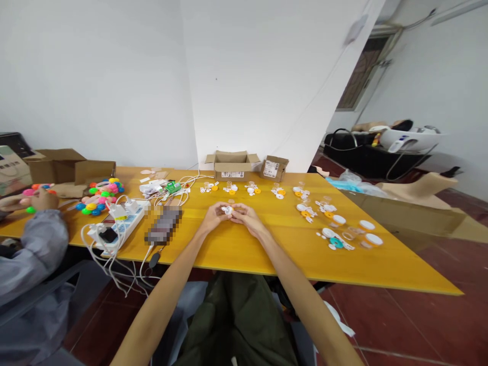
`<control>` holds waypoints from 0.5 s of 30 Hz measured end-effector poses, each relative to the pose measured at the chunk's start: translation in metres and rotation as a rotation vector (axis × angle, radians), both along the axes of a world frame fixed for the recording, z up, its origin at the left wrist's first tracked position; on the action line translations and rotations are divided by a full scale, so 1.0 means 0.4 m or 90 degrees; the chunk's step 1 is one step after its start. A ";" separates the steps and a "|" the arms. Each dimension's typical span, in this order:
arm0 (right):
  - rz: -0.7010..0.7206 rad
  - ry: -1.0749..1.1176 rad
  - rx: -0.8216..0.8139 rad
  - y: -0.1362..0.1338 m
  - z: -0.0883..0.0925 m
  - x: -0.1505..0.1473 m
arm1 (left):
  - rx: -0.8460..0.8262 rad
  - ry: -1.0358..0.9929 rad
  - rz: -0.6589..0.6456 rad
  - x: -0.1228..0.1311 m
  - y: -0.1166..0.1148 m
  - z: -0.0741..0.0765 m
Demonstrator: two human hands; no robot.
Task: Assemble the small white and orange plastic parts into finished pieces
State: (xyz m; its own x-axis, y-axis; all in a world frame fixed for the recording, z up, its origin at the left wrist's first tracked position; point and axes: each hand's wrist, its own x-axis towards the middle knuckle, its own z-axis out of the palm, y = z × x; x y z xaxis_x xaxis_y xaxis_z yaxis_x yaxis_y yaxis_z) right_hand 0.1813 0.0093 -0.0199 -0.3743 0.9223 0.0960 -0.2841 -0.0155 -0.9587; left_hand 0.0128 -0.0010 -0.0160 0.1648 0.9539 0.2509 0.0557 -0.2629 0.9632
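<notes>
My left hand (214,216) and my right hand (246,217) meet over the middle of the yellow table (267,249). Both pinch a small white plastic part (227,209) between their fingertips. Beyond my hands lie several small groups of white and orange plastic parts (252,189) in a row. More white discs and a teal piece (336,242) lie to the right of my right hand.
A white power strip (122,223) with plugs and cables and a dark phone (163,226) lie left of my hands. Colourful balls (101,195) and cardboard boxes (232,165) stand farther back. Another person's sleeve (34,244) and hand (23,202) are at the far left.
</notes>
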 end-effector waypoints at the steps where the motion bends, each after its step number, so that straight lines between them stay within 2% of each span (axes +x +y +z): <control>1: -0.001 0.003 -0.001 -0.001 0.001 0.000 | 0.001 -0.001 0.001 0.000 0.000 0.000; 9: -0.038 -0.008 0.046 -0.001 -0.001 -0.004 | 0.057 0.072 0.045 0.002 -0.001 0.007; 15: -0.060 -0.036 0.064 0.004 0.002 -0.004 | 0.076 0.082 0.044 0.006 -0.006 0.015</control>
